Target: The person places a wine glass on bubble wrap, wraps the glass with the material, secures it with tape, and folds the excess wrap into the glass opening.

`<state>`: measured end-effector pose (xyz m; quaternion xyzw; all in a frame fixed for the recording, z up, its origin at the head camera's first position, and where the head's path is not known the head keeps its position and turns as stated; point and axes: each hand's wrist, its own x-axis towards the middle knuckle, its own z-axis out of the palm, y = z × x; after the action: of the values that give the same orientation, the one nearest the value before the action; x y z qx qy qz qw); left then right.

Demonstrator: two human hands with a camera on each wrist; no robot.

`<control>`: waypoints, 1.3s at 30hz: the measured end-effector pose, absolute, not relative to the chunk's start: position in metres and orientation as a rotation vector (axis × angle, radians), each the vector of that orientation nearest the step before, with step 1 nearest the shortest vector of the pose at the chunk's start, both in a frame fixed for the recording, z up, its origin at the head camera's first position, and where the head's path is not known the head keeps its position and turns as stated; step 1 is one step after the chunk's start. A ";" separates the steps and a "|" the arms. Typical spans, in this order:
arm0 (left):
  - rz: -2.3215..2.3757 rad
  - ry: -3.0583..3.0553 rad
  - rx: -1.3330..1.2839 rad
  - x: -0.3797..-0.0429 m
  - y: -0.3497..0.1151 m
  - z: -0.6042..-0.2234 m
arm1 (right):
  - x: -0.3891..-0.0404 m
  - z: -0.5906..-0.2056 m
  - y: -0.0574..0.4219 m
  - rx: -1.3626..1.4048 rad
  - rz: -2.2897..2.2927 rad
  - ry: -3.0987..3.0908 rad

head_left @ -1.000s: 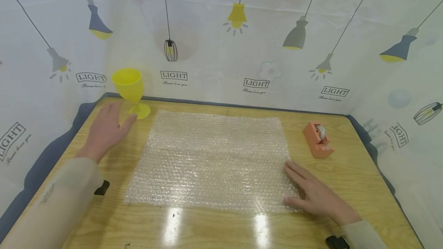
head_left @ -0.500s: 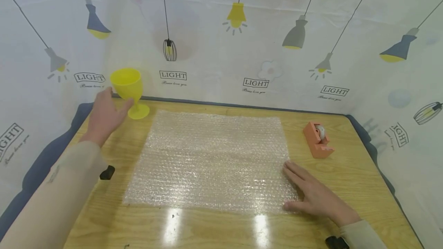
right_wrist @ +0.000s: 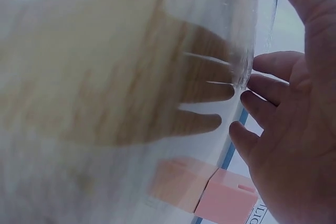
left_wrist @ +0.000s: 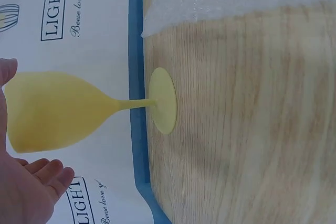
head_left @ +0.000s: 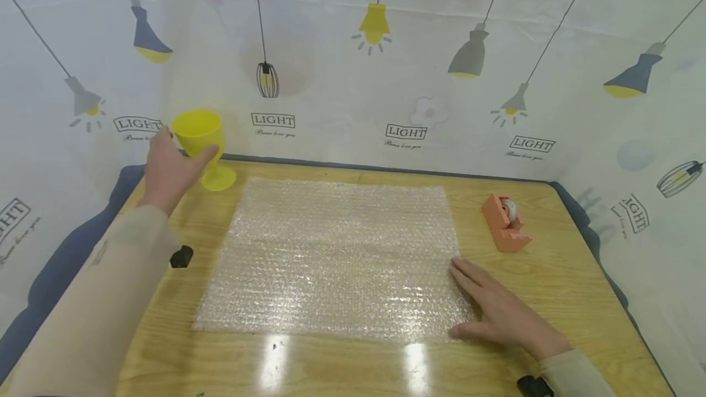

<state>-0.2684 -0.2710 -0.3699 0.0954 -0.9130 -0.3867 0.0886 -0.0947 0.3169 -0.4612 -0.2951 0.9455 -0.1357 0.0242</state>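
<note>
A yellow goblet (head_left: 198,126) stands upright at the back left of the wooden table. My left hand (head_left: 171,171) is around its bowl, with the thumb on the near side. In the left wrist view, a gap shows between the curved fingers (left_wrist: 52,178) and the goblet (left_wrist: 63,109). A sheet of bubble wrap (head_left: 336,250) lies flat in the middle of the table. On its right edge rests my right hand (head_left: 502,311), fingers extended. From the right wrist, the fingertips (right_wrist: 242,136) appear at the edge of the wrap, above their reflection.
An orange tape dispenser (head_left: 503,228) with a roll of clear tape sits at the right, beyond the right hand. A white curtain printed with lamps (head_left: 331,78) stands behind the table (head_left: 353,363) and at both sides.
My left hand has risen from beside the goblet's base to its bowl, its thumb now across the near side. The goblet stays standing. The right hand keeps its place on the bubble wrap.
</note>
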 end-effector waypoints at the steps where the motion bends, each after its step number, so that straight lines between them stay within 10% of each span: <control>1: -1.165 -2.716 0.301 -0.270 -0.271 -0.370 | -0.095 -0.461 0.317 -0.916 -0.417 2.925; 39: -1.255 -2.646 0.431 -0.283 -0.262 -0.365 | -0.095 -0.461 0.316 -0.852 -0.411 2.900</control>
<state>-0.2833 -0.2620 -0.3647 0.1450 -0.8902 -0.4223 0.0908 -0.0946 0.3156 -0.4613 -0.2791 0.9497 -0.1346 0.0458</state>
